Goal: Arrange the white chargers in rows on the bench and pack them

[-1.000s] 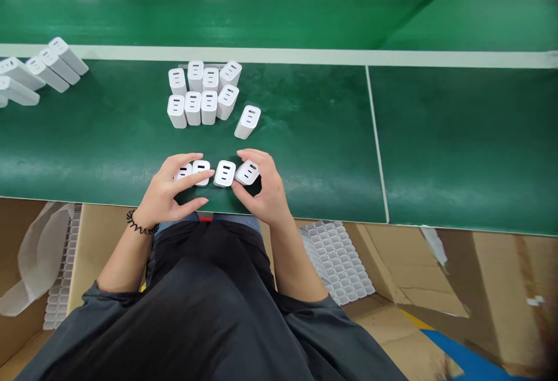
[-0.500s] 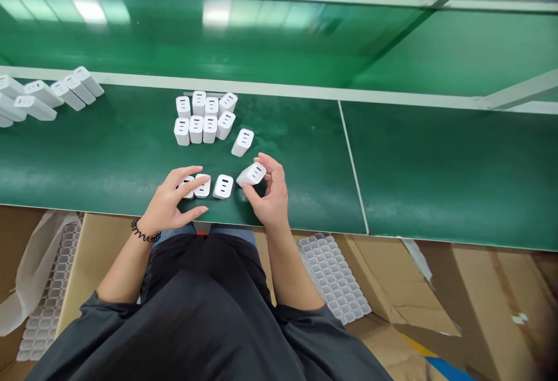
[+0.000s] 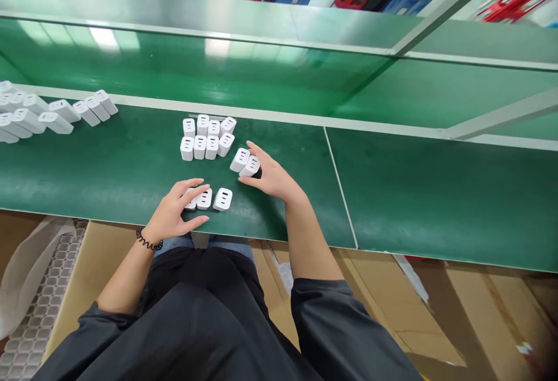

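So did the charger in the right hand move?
Yes. The right hand carried its charger away from the front row, farther up the table, to right beside the lone charger.

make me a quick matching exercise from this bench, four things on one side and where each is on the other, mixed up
1 right hand
2 left hand
3 block of eight chargers
4 black coil band

a on a wrist
b standing in two rows farther back on the green mat
c holding a charger beside a lone charger
d resting on the near chargers

Pairs: 1c, 2d, 3b, 4a
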`<action>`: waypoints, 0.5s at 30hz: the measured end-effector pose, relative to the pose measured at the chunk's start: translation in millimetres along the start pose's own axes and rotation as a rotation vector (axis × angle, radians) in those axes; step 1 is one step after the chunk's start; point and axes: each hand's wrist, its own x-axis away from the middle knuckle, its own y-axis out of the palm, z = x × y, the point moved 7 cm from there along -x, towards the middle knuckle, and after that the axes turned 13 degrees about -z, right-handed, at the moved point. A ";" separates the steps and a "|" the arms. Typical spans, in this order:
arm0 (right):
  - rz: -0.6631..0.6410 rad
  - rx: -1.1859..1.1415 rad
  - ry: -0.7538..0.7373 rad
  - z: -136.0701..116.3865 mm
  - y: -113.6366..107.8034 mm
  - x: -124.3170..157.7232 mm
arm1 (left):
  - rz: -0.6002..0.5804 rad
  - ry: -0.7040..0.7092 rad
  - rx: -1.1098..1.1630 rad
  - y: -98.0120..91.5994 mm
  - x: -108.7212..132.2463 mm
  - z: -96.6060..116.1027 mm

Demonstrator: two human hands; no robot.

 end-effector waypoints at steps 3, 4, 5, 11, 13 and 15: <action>-0.092 0.009 -0.014 -2.4 -5.2 -9.6 | 0.002 -0.008 0.007 -0.5 -0.1 0.5; -0.123 0.014 -0.027 -3.5 -6.8 -12.4 | 0.004 -0.009 0.008 -0.7 -0.1 0.8; -0.149 0.019 -0.037 -4.2 -8.2 -14.7 | 0.005 -0.009 0.007 -0.8 -0.1 1.0; -0.118 0.062 -0.054 -2.4 -10.5 -15.6 | -0.007 -0.028 -0.004 0.7 -0.4 -0.2; -0.090 0.078 -0.063 -4.4 -7.9 -13.3 | -0.011 -0.031 0.000 0.6 -0.9 -0.4; -0.066 0.095 -0.046 -6.4 -5.6 -11.8 | -0.008 -0.031 0.005 -0.3 -1.4 0.1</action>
